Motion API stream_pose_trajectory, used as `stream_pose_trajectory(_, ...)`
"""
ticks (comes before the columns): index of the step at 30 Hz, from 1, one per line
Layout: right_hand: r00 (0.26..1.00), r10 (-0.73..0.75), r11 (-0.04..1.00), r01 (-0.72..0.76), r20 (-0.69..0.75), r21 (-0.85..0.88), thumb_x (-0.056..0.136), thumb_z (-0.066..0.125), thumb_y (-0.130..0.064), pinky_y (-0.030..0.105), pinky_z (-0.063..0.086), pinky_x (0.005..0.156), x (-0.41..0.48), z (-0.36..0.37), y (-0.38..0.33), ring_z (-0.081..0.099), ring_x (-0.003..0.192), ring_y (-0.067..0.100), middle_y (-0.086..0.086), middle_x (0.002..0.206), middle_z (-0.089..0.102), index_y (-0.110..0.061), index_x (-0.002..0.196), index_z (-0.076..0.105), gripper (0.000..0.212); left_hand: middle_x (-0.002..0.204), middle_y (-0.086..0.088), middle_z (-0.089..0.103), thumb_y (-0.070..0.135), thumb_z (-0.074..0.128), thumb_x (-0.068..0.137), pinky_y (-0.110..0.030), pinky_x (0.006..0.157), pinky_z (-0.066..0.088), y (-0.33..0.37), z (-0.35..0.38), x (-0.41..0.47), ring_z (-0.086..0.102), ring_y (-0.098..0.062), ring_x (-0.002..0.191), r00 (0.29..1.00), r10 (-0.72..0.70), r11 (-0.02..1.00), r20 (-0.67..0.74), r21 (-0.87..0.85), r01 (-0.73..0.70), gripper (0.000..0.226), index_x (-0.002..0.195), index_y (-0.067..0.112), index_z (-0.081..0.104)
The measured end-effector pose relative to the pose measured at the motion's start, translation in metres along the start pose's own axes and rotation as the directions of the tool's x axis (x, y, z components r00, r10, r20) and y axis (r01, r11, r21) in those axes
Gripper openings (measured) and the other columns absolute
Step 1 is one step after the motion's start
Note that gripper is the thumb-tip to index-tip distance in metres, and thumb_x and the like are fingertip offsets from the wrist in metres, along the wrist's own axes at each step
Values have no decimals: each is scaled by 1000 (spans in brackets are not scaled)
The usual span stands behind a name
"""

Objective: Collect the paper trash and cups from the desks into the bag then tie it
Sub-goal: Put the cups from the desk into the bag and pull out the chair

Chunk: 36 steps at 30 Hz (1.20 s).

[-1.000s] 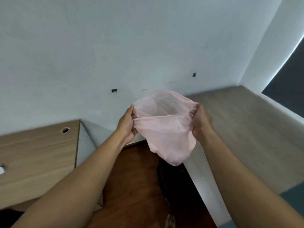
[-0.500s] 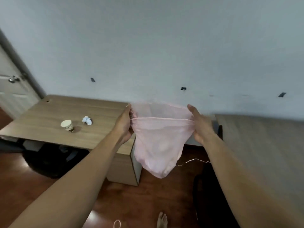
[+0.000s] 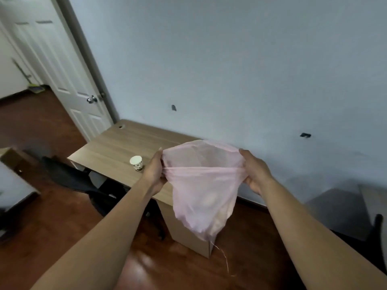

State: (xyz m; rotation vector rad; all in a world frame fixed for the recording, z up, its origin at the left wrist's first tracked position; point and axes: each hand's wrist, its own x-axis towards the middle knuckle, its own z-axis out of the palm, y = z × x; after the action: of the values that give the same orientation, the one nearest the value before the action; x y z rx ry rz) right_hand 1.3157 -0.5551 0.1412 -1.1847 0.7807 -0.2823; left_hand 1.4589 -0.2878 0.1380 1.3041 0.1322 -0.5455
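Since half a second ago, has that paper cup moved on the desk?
No. The paper cup stands at the same spot near the front edge of the desk; only the camera has swung round.

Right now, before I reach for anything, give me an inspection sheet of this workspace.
Surface: wooden desk against the wall.
Job's things: paper cup upright on the desk near its front edge; pink bag held in the air, mouth stretched open; no paper trash in view.
Clutter: nothing seen.
Hands: left hand and right hand each grip the bag's rim, on opposite sides.
Cables: nothing seen; a thin thread hangs from the bag's bottom.
Surroundings: black chair left of the desk, white door beyond, dark wooden floor.
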Motion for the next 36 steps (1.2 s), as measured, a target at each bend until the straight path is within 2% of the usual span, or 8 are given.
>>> stream_pose_trajectory(6,999,5,1000,-4,53,-22,106,67,-41,37,62,81,66,58,-15,75,99,25,15,127,79,-14,125,76,35,92,-2,75,50,50,111,-32,68,55,27,-34,63,67,-19,77,985,32,995,-170,102,-15,37,106,21,72)
stream_pose_trajectory(11,999,17,997,-13,49,-71,107,65,-41,40,59,85,125,109,-21,76,108,35,21,132,75,-9,124,74,37,81,-5,58,40,66,99,-26,50,47,45,-76,137,47,-14,49,981,-18,955,-196,287,75,43,126,8,76)
stream_pose_trajectory(15,1000,21,994,-21,-4,-112,104,68,-42,44,64,90,177,147,-16,78,111,38,18,123,79,-13,118,76,34,76,-4,54,49,71,94,-28,51,44,47,-101,202,43,-14,49,987,-75,940,-144,319,118,42,112,13,83)
stream_pose_trajectory(21,977,21,952,-84,-211,-295,107,63,-41,30,57,64,221,188,17,71,79,24,10,98,75,-16,95,74,30,67,10,70,52,54,110,-27,53,37,28,-136,301,32,-13,48,973,-220,885,-75,404,231,53,100,12,87)
stream_pose_trajectory(27,938,25,924,-154,-346,-349,104,53,-52,57,62,88,246,225,50,71,85,35,22,97,74,-14,92,72,45,66,1,50,37,69,99,-27,56,44,28,-187,369,43,-15,51,937,-345,803,-58,499,326,25,89,15,67)
stream_pose_trajectory(30,937,13,899,-164,-350,-407,108,51,-50,37,54,75,256,246,53,69,83,24,13,101,75,-17,106,75,41,75,-4,57,39,70,88,-30,57,43,45,-207,400,49,-19,59,928,-371,792,-10,518,323,23,89,16,68)
stream_pose_trajectory(33,942,-7,883,-152,-336,-444,108,51,-52,33,49,69,266,257,54,70,85,21,11,104,78,-17,112,77,44,90,-2,65,37,63,96,-28,60,40,51,-228,428,57,-20,67,966,-260,831,6,510,221,21,102,18,71)
stream_pose_trajectory(36,941,7,888,-161,-337,-431,109,54,-49,30,47,64,271,265,54,69,81,18,9,103,79,-15,113,79,43,116,-13,73,38,72,94,-39,91,50,36,-261,460,67,-36,114,989,105,542,-103,840,30,32,115,16,79)
